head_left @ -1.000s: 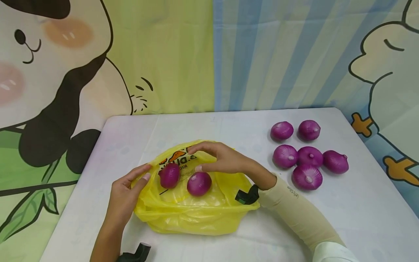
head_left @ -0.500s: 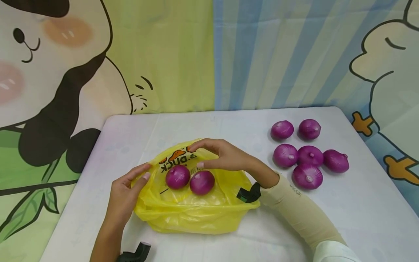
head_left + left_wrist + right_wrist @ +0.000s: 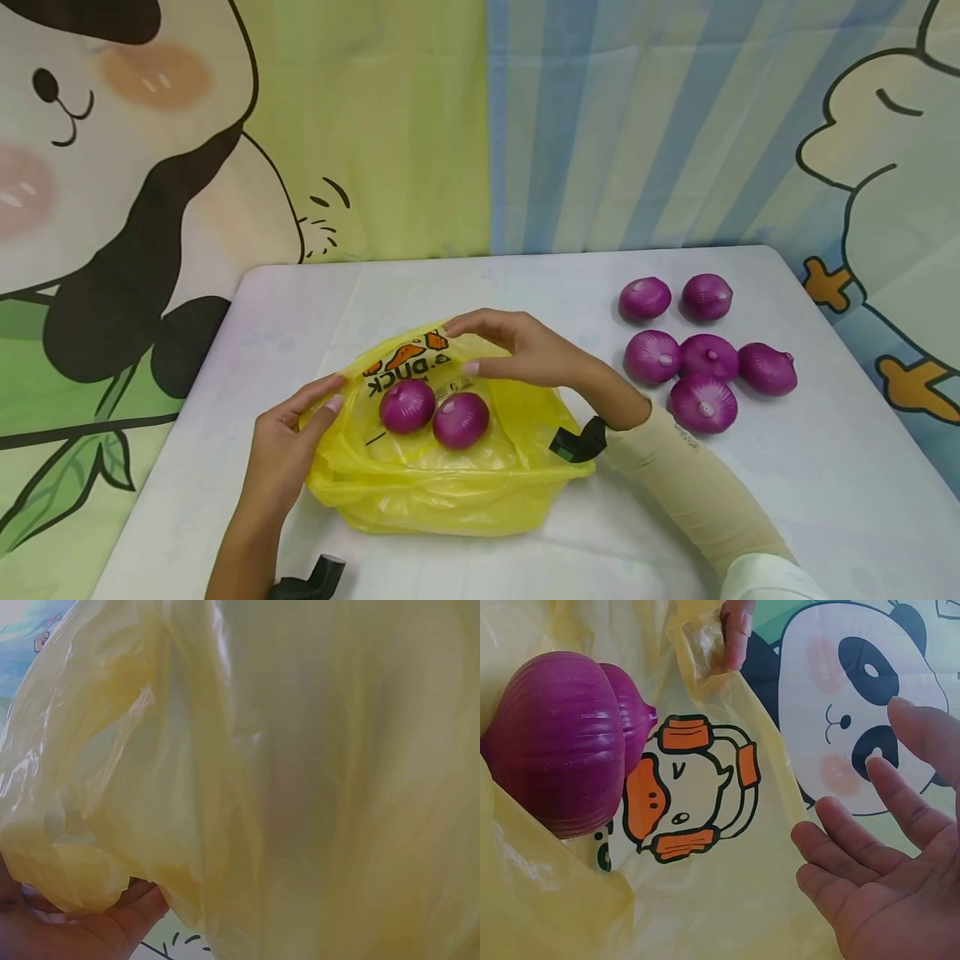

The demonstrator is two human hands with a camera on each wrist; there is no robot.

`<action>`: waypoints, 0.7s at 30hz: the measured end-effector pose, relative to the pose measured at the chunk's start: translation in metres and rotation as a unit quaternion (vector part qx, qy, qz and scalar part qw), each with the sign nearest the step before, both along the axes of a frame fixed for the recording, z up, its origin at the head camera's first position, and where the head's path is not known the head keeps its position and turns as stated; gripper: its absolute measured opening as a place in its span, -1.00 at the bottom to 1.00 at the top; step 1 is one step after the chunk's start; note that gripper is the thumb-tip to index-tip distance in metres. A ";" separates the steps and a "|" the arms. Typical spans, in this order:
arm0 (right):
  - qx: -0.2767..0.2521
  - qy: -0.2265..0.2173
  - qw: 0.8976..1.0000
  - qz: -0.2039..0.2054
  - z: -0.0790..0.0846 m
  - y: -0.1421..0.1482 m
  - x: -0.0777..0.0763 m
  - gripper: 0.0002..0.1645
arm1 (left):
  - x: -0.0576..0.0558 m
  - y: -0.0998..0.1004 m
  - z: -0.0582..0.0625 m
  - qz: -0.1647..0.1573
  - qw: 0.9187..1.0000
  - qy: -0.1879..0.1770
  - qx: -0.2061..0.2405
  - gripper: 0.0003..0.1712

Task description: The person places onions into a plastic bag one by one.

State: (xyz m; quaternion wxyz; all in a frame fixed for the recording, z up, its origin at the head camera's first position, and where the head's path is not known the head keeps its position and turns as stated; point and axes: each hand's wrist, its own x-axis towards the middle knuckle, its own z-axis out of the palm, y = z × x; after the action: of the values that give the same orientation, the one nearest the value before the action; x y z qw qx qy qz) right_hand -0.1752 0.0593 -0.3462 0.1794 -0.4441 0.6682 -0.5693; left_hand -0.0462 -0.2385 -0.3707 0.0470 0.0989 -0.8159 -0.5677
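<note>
A yellow plastic bag (image 3: 450, 504) with a printed duck lies with its mouth spread on the table. Two purple onions sit side by side in it, the left onion (image 3: 407, 406) close against the right onion (image 3: 461, 420). My left hand (image 3: 288, 437) pinches the bag's left rim between thumb and fingers; the left wrist view shows this hand (image 3: 90, 922) at the crumpled plastic. Over the bag's far right part is my right hand (image 3: 525, 350), fingers extended and holding nothing. In the right wrist view its fingers (image 3: 840, 832) are spread, apart from the nearer onion (image 3: 559, 742).
Several more purple onions (image 3: 705, 404) stand in a loose group at the right of the white table (image 3: 825, 500). Behind the table hangs a cartoon-printed cloth (image 3: 405, 125). Each wrist carries a black camera mount (image 3: 579, 442).
Inside the bag, the left onion has rolled right and turned, coming close to the other. My right hand has moved up and to the right. My left hand has stayed put.
</note>
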 end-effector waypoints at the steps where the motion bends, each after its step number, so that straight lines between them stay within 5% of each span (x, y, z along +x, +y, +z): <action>1: -0.002 -0.002 1.000 -0.003 0.001 0.001 0.000 -0.52 | 0.000 0.000 0.000 0.000 1.000 -0.002 0.002 -0.53; 21: -0.038 -0.018 0.997 -0.059 0.003 0.037 -0.005 -0.53 | -0.001 0.000 -0.002 0.008 1.000 -0.013 0.012 -0.52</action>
State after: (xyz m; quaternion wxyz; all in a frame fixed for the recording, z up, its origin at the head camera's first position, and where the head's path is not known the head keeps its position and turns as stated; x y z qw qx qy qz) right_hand -0.1806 0.0963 -0.3436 0.1407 -0.4001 0.6675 -0.6120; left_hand -0.0475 -0.2389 -0.3724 0.0393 0.1135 -0.8087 -0.5758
